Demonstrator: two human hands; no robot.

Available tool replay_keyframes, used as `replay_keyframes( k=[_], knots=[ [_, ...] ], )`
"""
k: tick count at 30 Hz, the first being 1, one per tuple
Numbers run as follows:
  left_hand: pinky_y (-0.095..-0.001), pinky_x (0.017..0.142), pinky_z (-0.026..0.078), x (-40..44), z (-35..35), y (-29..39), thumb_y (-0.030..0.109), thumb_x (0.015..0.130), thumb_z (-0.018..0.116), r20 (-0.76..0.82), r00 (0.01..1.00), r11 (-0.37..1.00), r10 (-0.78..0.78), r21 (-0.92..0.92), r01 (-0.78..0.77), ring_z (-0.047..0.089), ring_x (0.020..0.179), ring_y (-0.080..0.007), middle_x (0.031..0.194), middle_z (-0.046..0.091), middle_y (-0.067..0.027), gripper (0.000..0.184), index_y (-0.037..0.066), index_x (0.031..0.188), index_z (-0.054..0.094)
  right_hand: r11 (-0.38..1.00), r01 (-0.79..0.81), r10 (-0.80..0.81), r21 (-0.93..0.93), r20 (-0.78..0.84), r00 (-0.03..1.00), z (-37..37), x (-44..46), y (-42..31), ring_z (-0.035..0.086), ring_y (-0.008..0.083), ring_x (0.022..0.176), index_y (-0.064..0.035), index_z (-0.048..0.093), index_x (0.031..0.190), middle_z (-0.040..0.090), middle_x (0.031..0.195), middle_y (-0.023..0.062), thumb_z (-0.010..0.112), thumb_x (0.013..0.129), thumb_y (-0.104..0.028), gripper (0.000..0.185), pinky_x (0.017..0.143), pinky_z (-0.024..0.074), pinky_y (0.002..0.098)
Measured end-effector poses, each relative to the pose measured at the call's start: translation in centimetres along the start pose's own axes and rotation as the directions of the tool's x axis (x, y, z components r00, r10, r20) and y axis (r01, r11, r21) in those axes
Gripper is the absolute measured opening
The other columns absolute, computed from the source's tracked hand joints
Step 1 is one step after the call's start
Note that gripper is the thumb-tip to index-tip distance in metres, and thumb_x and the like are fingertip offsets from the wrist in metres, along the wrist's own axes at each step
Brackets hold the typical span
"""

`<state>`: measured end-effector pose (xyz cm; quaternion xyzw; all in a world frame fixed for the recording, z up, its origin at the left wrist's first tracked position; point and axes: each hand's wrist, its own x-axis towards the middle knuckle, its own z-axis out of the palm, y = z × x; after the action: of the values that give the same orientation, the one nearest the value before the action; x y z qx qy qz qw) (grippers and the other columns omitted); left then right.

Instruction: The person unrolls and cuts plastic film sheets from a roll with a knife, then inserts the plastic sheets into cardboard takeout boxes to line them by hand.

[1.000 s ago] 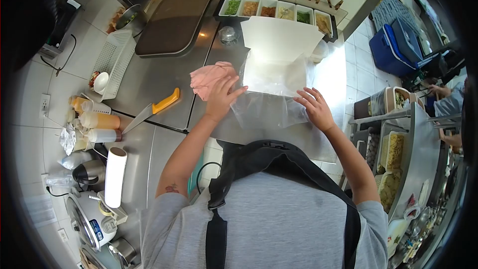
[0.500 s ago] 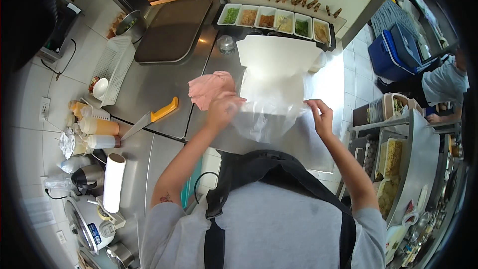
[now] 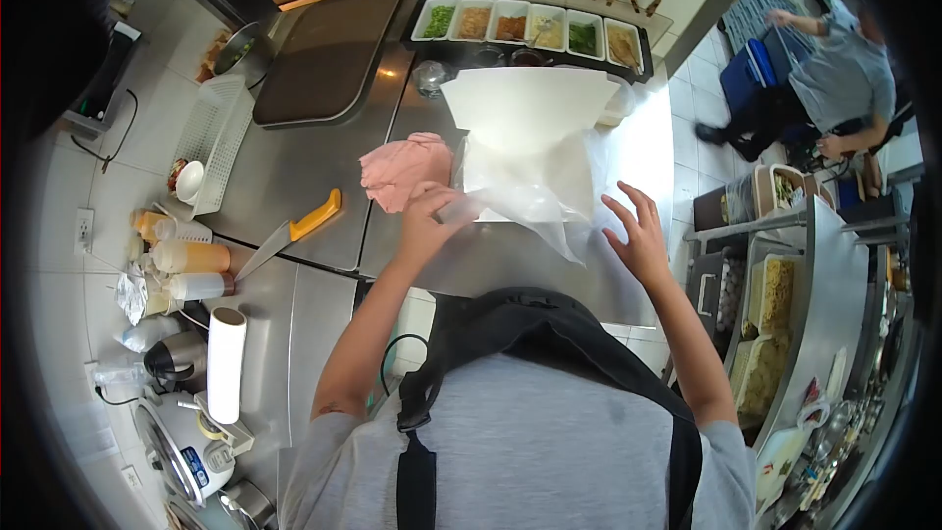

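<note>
On a steel worktop [image 3: 505, 265] a white takeaway box [image 3: 530, 96] stands open, lined with a translucent plastic sheet [image 3: 535, 208]. A crumpled pink cloth [image 3: 404, 171] lies beside it. The person's left hand [image 3: 429, 226] pinches the sheet's near edge; the right hand [image 3: 636, 236], fingers spread, holds nothing.

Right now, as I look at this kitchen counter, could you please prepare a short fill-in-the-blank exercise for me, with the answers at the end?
1. Only one hand holds the clear plastic: the ____ one.
2. The crumpled cloth near that hand is ____ in colour.
3. The knife has a grey blade and a yellow ____.
4. Behind the open box, ____ white containers stand in one row.

Missing words: left; pink; handle; six.
</note>
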<state>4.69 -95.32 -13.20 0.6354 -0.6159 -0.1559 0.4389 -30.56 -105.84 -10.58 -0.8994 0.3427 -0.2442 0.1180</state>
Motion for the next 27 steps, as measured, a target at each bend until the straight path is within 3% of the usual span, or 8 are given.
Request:
replay_keyframes(
  k=[1, 5, 10, 13, 19, 22, 25, 27],
  knots=[
    [-0.0324, 0.081, 0.047, 0.2, -0.2, 0.4, 0.017, 0.065, 0.082, 0.020, 0.998, 0.998, 0.058, 0.021, -0.059, 0.058, 0.097, -0.0209, 0.094, 0.071, -0.0031, 0.035, 0.011, 0.098, 0.075, 0.999, 0.030, -0.031, -0.037, -0.019, 0.999, 0.3, 0.1, 0.3, 0.046, 0.0351, 0.124, -0.0188, 0.056, 0.129, 0.046, 0.139, 0.0104, 0.075, 0.067, -0.001, 0.068, 0.103, 0.0420, 0.0451],
    [-0.0342, 0.089, 0.047, 0.4, -1.1, 2.6, 0.011, 0.068, 0.079, 0.081, 0.996, 1.000, 0.025, -0.012, -0.024, 0.057, 0.103, -0.0222, 0.098, 0.072, -0.0010, 0.030, 0.013, 0.098, 0.076, 0.995, 0.092, -0.095, -0.045, -0.087, 0.992, 3.3, 0.3, 1.5, 0.046, 0.0357, 0.123, -0.0187, 0.057, 0.128, 0.045, 0.139, 0.0103, 0.077, 0.067, -0.005, 0.065, 0.105, 0.0400, 0.0460],
    [-0.0346, 0.093, 0.045, -0.6, -0.9, 1.3, 0.004, 0.075, 0.073, 0.050, 0.997, 0.998, 0.051, 0.026, -0.052, 0.058, 0.105, -0.0225, 0.100, 0.073, -0.0012, 0.025, 0.012, 0.098, 0.076, 0.997, -0.058, 0.069, 0.045, -0.305, 0.950, 6.1, 1.5, 1.4, 0.052, 0.0326, 0.112, -0.0186, 0.062, 0.123, 0.056, 0.123, 0.0076, 0.076, 0.070, -0.006, 0.056, 0.099, 0.0422, 0.0445],
    [-0.0350, 0.094, 0.045, -1.1, -1.2, 1.3, 0.004, 0.076, 0.072, 0.034, 0.998, 0.997, 0.060, 0.041, -0.061, 0.059, 0.104, -0.0235, 0.101, 0.073, -0.0021, 0.025, 0.012, 0.099, 0.076, 0.999, -0.025, 0.035, 0.034, -0.350, 0.936, 5.8, 1.0, 0.2, 0.052, 0.0316, 0.111, -0.0206, 0.065, 0.118, 0.056, 0.123, 0.0074, 0.076, 0.070, -0.006, 0.052, 0.097, 0.0431, 0.0435],
    [-0.0358, 0.089, 0.048, -1.5, -1.2, 2.2, 0.007, 0.083, 0.065, -0.038, 0.997, 0.996, 0.072, 0.053, -0.070, 0.062, 0.099, -0.0254, 0.097, 0.073, -0.0047, 0.017, 0.008, 0.097, 0.075, 0.988, 0.132, -0.148, -0.078, -0.245, 0.958, 4.2, 0.3, 0.5, 0.053, 0.0308, 0.110, -0.0193, 0.070, 0.110, 0.057, 0.121, 0.0079, 0.073, 0.075, -0.006, 0.037, 0.096, 0.0439, 0.0425],
    [-0.0354, 0.087, 0.048, -1.2, -1.4, 0.2, 0.008, 0.083, 0.063, -0.068, 0.998, 0.998, -0.005, -0.061, 0.001, 0.063, 0.095, -0.0248, 0.096, 0.071, -0.0081, 0.019, 0.005, 0.098, 0.074, 0.978, -0.073, 0.109, 0.197, -0.179, 0.978, 5.4, 0.1, 0.9, 0.052, 0.0316, 0.110, -0.0172, 0.071, 0.107, 0.057, 0.121, 0.0093, 0.070, 0.076, -0.004, 0.034, 0.096, 0.0437, 0.0427],
    [-0.0354, 0.084, 0.049, -1.9, -1.1, -2.4, 0.009, 0.085, 0.059, -0.154, 0.961, 0.973, -0.231, -0.038, 0.228, 0.064, 0.088, -0.0255, 0.093, 0.070, -0.0109, 0.020, 0.002, 0.098, 0.073, 0.874, -0.230, 0.341, 0.428, -0.203, 0.918, 7.0, 0.2, 0.8, 0.051, 0.0322, 0.112, -0.0162, 0.070, 0.110, 0.055, 0.124, 0.0105, 0.070, 0.074, -0.003, 0.038, 0.097, 0.0437, 0.0425],
    [-0.0346, 0.082, 0.050, -1.5, -1.4, -1.7, 0.008, 0.084, 0.061, -0.170, 0.965, 0.974, -0.198, -0.147, 0.173, 0.064, 0.086, -0.0252, 0.093, 0.070, -0.0110, 0.019, 0.002, 0.098, 0.073, 0.928, -0.185, 0.259, 0.323, -0.205, 0.944, 5.2, 1.1, -1.7, 0.050, 0.0322, 0.114, -0.0174, 0.069, 0.112, 0.053, 0.127, 0.0105, 0.073, 0.073, -0.005, 0.041, 0.098, 0.0435, 0.0437]
  ],
)
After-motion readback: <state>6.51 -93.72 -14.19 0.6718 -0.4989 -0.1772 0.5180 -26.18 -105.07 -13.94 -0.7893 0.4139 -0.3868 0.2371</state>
